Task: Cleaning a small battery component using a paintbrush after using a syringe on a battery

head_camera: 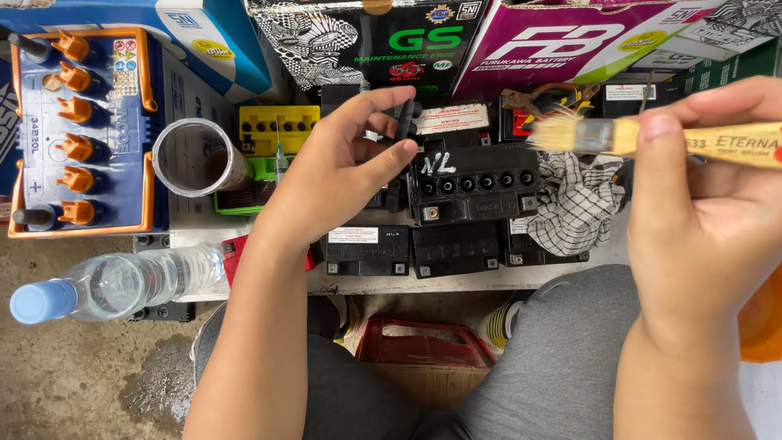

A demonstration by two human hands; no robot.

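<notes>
My left hand (338,167) is raised over the low bench and pinches a thin black strip (405,130) upright between thumb and fingers. My right hand (700,204) grips the wooden handle of a paint brush (603,136); its pale bristles point left, toward the strip. Just below and between the hands lies a small black battery (472,183) with a row of open filler holes and white marks on top. More small black batteries (452,248) line the bench's front edge.
A large blue battery with orange caps (77,130) stands at left, beside a clear cup (195,159). A water bottle (114,285) lies at lower left. A checked rag (574,204) is at right. Boxes line the back. A red box (419,346) sits between my knees.
</notes>
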